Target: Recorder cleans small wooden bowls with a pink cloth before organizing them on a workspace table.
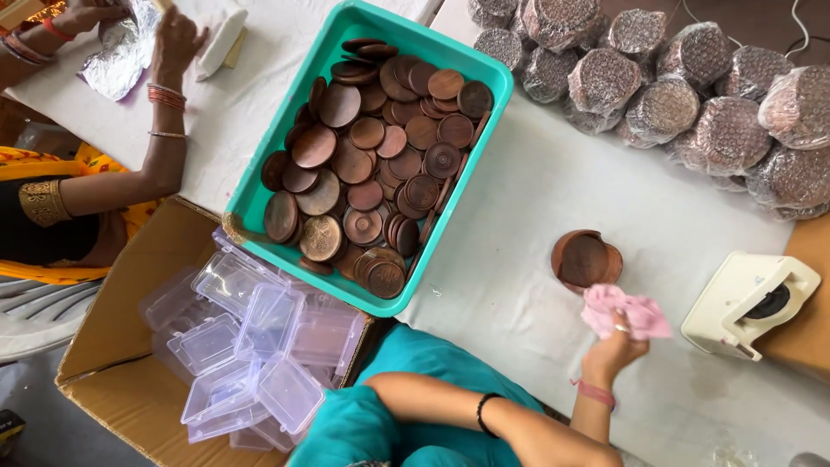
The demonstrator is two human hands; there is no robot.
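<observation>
The right hand [616, 348] grips a pink cloth [624, 313], its fingers closed on it, just beside a small stack of brown wooden discs [586, 259] on the white desk [519, 216]. The left arm crosses the body, and its hand is hidden, so its fingers cannot be told. A teal tub [259, 203] of discs sits to the left, above a carton [130, 320] of clear boxes [259, 346]. Another person's hand [173, 39] works with foil [121, 52].

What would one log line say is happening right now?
right hand: grips crumpled pink cloth | next to it: round brown wooden box on white table | left hand: unseen
</observation>
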